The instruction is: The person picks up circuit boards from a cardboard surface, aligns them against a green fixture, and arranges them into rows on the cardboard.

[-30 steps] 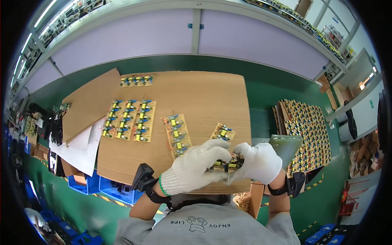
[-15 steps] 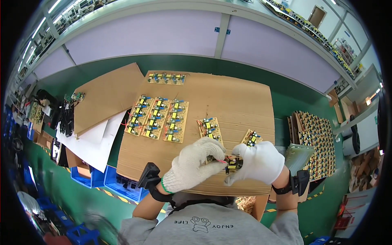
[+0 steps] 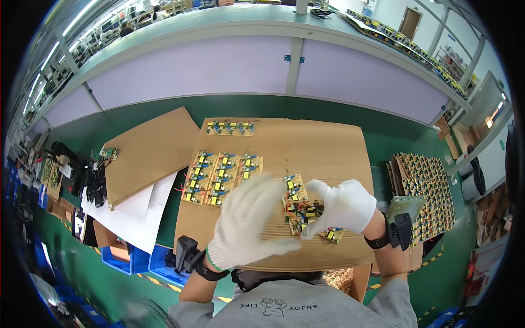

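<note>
The right hand [image 3: 343, 206] pinches a circuit board [image 3: 304, 212] over the cardboard sheet [image 3: 328, 147]; the left hand [image 3: 247, 221], blurred, seems spread open.

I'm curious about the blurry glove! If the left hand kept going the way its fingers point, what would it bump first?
Probably the strip of circuit boards under the right hand; the left hand points right toward it, though height is unclear.

small blue square label [image 3: 286, 58] on the lilac partition at upper centre, blue plastic bins [image 3: 131, 257] at lower left under the bench edge, no screens or signs legible
</note>
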